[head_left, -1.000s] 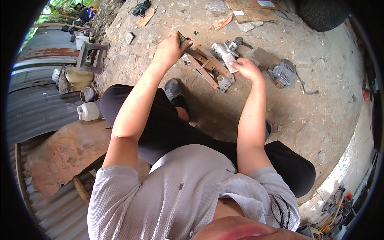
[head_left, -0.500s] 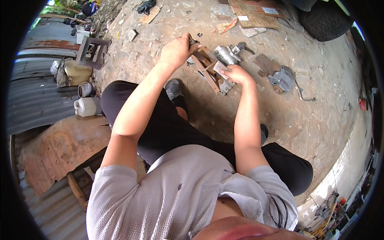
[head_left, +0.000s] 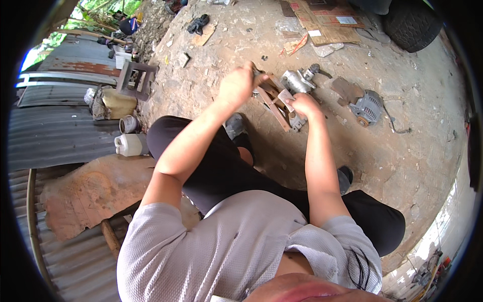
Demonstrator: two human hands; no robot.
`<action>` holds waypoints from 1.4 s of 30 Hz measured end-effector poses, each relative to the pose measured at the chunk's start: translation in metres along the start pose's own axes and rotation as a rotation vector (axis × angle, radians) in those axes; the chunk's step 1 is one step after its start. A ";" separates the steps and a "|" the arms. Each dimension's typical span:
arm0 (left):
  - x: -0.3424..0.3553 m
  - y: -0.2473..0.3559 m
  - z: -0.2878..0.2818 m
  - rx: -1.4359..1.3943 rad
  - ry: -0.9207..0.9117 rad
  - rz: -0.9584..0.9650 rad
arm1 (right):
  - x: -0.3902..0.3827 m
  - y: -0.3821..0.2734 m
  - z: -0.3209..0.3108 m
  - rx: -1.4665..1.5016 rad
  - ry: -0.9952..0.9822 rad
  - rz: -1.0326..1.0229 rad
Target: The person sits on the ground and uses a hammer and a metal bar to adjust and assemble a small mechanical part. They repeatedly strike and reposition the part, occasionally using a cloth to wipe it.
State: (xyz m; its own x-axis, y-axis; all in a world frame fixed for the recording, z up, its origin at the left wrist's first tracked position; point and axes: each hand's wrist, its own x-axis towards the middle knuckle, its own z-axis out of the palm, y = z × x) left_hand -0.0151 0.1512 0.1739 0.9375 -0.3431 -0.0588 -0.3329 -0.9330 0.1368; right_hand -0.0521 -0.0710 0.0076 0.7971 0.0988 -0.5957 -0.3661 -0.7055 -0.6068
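A rust-brown metal frame with long bars lies on the ground before me, tilted away to the left. My left hand is closed at its far end, around something dark mostly hidden by the fingers and slightly blurred. At the near right side of the frame, my right hand pinches a pale, flat, block-like piece against the bars. Just beyond that hand sits a silvery cylindrical motor part with a dark end.
An alternator with a trailing cable rests at the right beside a rusty plate. Flattened cardboard and a tyre are at the far right. On the left stand a white jug, a plastic stool and corrugated sheets.
The whole view has shifted, so everything sits slightly lower and further right. My left hand has turned a little at the frame's far end; my right hand still holds the pale piece.
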 end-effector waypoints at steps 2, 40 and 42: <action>-0.004 0.024 -0.005 0.034 -0.005 0.049 | 0.006 0.015 0.017 0.024 0.187 -0.035; -0.001 0.028 0.004 0.023 0.067 0.117 | -0.011 -0.005 0.007 -0.032 0.274 -0.022; 0.009 0.025 0.000 0.055 0.035 0.082 | -0.009 0.003 0.005 -0.005 0.319 -0.032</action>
State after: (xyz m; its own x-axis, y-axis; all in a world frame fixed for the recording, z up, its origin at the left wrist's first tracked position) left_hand -0.0151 0.1248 0.1773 0.9096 -0.4151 -0.0150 -0.4125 -0.9070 0.0853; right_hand -0.0625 -0.0704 0.0088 0.9188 -0.1034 -0.3809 -0.3367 -0.7088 -0.6198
